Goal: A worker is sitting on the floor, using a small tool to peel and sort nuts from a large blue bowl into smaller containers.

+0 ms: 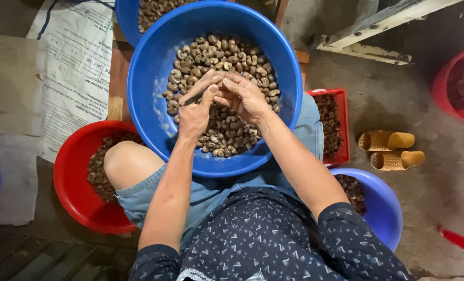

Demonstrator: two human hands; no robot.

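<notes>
Left hand (195, 112) gripping a thin dark tool (190, 99); right hand (245, 96) pinching one small nut (barely visible).
Both over the nut-filled blue basin (143, 104); red basin (68, 177) at 8 o'clock.

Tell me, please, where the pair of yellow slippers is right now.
In the head view, the yellow slippers lie on the concrete floor at the person's right, just beyond the red rectangular tray and above the smaller blue basin.
</notes>
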